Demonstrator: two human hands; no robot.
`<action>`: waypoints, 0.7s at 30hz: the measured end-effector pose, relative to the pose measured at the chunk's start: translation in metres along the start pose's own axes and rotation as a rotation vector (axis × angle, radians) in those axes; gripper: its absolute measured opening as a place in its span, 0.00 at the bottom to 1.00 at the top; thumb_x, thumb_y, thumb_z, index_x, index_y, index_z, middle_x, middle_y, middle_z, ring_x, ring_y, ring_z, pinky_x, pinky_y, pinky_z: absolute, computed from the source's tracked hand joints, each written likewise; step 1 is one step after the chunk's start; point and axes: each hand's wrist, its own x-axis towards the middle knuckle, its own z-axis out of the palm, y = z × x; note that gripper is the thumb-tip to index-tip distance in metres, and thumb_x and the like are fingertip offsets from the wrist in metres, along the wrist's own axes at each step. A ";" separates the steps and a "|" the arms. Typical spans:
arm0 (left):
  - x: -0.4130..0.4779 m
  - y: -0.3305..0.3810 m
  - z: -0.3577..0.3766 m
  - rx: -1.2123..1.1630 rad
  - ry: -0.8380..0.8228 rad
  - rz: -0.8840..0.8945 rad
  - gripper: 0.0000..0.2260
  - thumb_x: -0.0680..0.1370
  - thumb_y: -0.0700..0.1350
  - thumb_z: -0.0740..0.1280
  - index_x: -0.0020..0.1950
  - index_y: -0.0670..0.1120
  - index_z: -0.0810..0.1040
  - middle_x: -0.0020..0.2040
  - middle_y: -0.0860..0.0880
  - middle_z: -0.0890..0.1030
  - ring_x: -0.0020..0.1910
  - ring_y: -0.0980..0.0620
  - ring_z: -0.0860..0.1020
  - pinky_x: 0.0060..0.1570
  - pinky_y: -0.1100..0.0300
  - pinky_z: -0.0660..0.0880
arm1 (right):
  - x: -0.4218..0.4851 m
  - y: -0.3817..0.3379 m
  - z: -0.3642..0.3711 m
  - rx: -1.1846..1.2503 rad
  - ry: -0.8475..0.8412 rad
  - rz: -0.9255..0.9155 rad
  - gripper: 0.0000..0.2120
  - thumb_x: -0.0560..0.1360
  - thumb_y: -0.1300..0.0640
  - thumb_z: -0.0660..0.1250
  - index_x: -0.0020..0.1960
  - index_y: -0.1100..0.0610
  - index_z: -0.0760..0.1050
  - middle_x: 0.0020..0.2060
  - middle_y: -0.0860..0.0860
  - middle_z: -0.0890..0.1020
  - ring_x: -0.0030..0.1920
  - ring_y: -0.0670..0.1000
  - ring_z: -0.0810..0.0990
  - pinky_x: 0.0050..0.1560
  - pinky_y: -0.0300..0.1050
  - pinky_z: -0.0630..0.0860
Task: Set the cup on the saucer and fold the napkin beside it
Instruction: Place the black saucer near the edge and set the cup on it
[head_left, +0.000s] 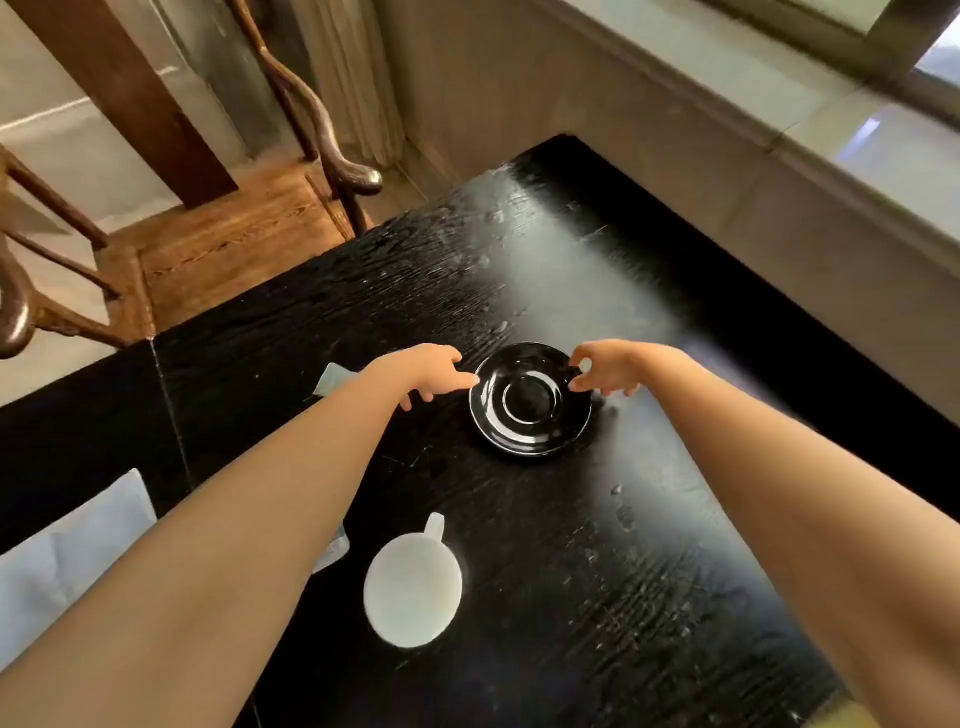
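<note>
A glossy black saucer (530, 439) lies flat on the black wooden table (597, 571), a little beyond its middle. My left hand (426, 374) pinches the saucer's left rim and my right hand (613, 371) pinches its right rim. An empty white cup (413, 590) stands upright on the table nearer to me, apart from the saucer, with its handle pointing away. A pale blue napkin (67, 545) lies spread at the left, mostly hidden under my left forearm, with one corner showing near my left wrist.
A brown wooden chair (234, 244) stands beyond the table's far left edge. A grey wall and a stone window ledge (779, 171) run along the table's right side. Small water drops dot the tabletop near the saucer.
</note>
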 end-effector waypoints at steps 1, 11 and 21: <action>0.003 0.001 0.003 -0.012 0.006 -0.006 0.32 0.78 0.56 0.61 0.77 0.50 0.51 0.72 0.43 0.66 0.58 0.45 0.76 0.54 0.45 0.78 | 0.004 0.000 0.002 0.044 0.045 -0.013 0.24 0.76 0.53 0.64 0.70 0.57 0.63 0.51 0.57 0.76 0.43 0.59 0.79 0.47 0.51 0.77; 0.032 0.001 0.049 -0.593 0.033 0.024 0.35 0.74 0.31 0.66 0.76 0.50 0.54 0.60 0.39 0.75 0.47 0.41 0.82 0.46 0.46 0.81 | 0.025 0.021 0.034 0.369 0.226 -0.169 0.27 0.70 0.72 0.62 0.66 0.56 0.64 0.51 0.58 0.73 0.40 0.58 0.78 0.44 0.52 0.80; 0.016 0.015 0.067 -0.742 0.095 0.083 0.31 0.74 0.28 0.64 0.73 0.50 0.61 0.52 0.45 0.76 0.42 0.48 0.80 0.34 0.54 0.82 | 0.013 0.044 0.052 0.541 0.335 -0.189 0.28 0.71 0.73 0.62 0.66 0.52 0.65 0.50 0.58 0.72 0.44 0.58 0.77 0.47 0.57 0.80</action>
